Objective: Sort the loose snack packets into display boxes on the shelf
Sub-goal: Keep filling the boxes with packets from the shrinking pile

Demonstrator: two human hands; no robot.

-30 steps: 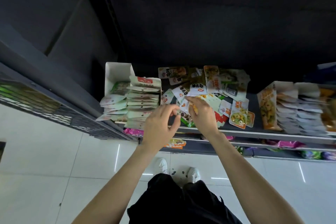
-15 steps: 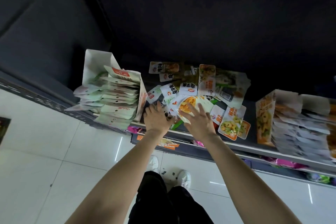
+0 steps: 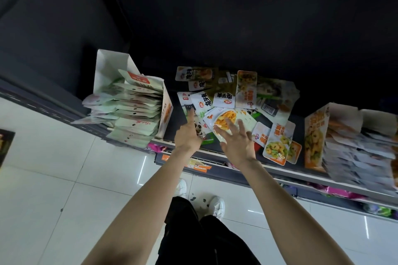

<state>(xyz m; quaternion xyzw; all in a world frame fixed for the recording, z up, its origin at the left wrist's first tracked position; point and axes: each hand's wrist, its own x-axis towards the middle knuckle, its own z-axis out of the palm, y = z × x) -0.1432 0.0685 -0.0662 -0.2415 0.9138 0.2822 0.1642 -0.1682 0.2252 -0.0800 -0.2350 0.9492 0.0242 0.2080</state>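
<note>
Glossy packets (image 3: 224,121) under both flat, ungripping hands, left (image 3: 187,135) and right (image 3: 237,142), could slide off the shelf (image 3: 280,168) edge

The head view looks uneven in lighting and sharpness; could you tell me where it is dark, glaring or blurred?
In the head view, the space above the shelf is nearly black; the floor tiles show bright glare streaks; the right display box and its packets are smeared by blur; wide-angle distortion bends the shelf edge.
</note>
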